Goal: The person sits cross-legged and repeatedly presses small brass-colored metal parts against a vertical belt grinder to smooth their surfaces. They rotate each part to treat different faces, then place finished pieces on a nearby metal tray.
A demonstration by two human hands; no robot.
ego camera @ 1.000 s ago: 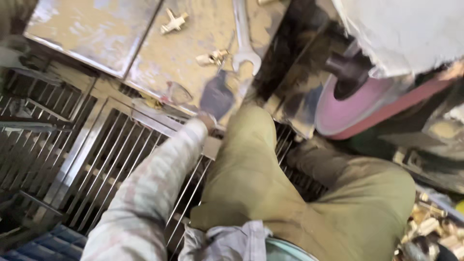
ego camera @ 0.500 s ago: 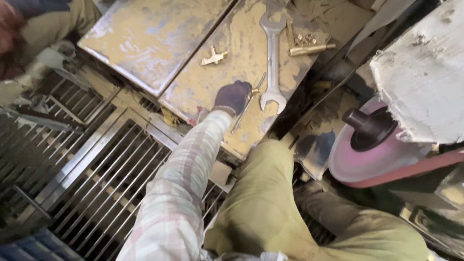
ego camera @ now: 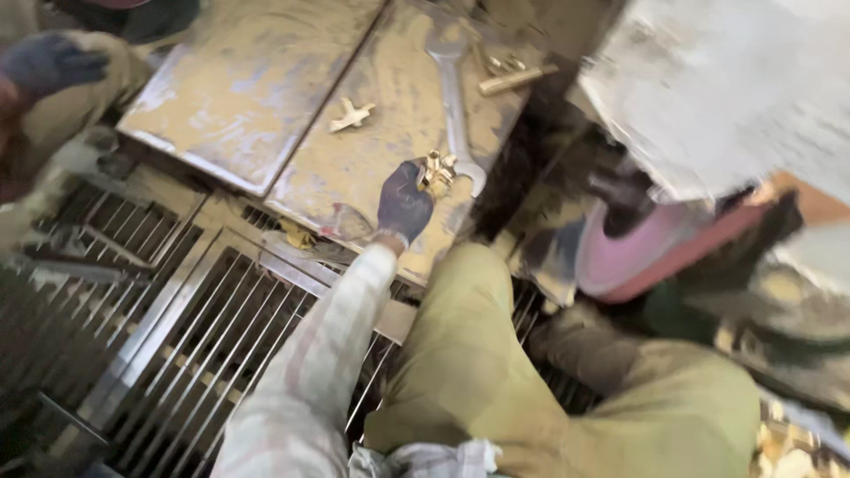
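At the near edge of the dusty metal bench (ego camera: 266,97), the person's left hand (ego camera: 405,202), in a dark glove, holds a small brass fitting (ego camera: 435,172). Its fingers (ego camera: 416,181) are curled and pinch the fitting from below, so that the part stands just above the bench surface rather than lying on it; whether it touches the bench cannot be told through the blur. The fitting sits just beside the lower jaw end of a long steel spanner (ego camera: 454,106), which lies flat along the bench and points away from the person. A second brass piece (ego camera: 351,115), cross-shaped, rests on the bench well apart to the left, and a brass rod (ego camera: 513,81) with small fittings lies near the spanner's far end. The sleeve (ego camera: 319,354) of the reaching arm crosses a grid of steel gratings (ego camera: 204,354) below the bench. A pink grinding wheel (ego camera: 637,252) stands to the right. The right hand is out of view. Another person's gloved hand (ego camera: 49,64) shows at upper left.
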